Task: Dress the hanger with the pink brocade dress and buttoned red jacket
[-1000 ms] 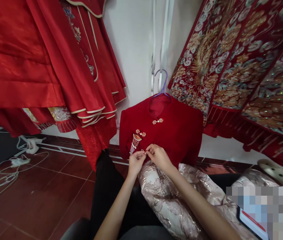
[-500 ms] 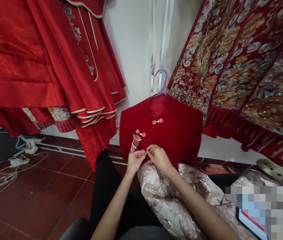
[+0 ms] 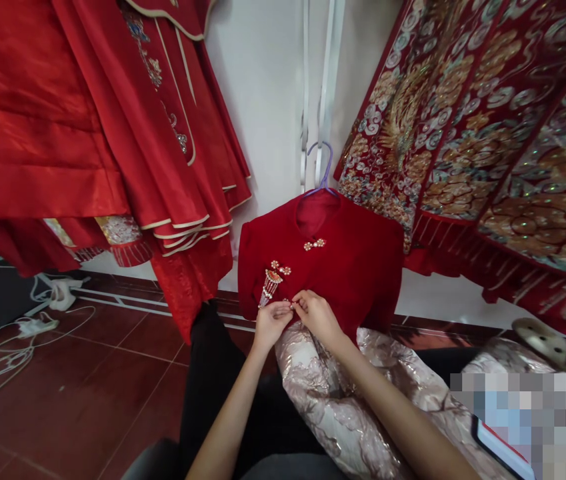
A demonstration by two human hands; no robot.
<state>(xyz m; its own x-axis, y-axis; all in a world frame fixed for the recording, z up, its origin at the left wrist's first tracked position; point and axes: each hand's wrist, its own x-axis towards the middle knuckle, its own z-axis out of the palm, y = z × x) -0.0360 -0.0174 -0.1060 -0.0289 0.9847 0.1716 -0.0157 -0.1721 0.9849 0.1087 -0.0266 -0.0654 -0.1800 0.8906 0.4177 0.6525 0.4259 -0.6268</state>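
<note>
A dark red velvet jacket (image 3: 347,267) hangs in front of me on a purple hanger (image 3: 326,172). One gold-and-pearl flower fastener (image 3: 315,245) joins its collar, and another flower fastener (image 3: 281,268) sits lower on the left of the chest. Beside that dangles a fan-shaped brooch (image 3: 273,279) with beaded tassels. My left hand (image 3: 273,321) and my right hand (image 3: 317,315) meet low on the jacket front. Their fingertips pinch a small flower fastener (image 3: 291,305) from both sides; the fingers cover most of it.
Red satin garments (image 3: 163,153) hang at the left, and an embroidered skirt (image 3: 463,147) at the right. Silvery-pink brocade (image 3: 323,400) drapes over my lap. White cables (image 3: 17,347) lie on the tiled floor at left, and a phone (image 3: 505,450) is at lower right.
Both hands keep their pinch at the same spot on the jacket front. Only a very slight shift of the whole view shows.
</note>
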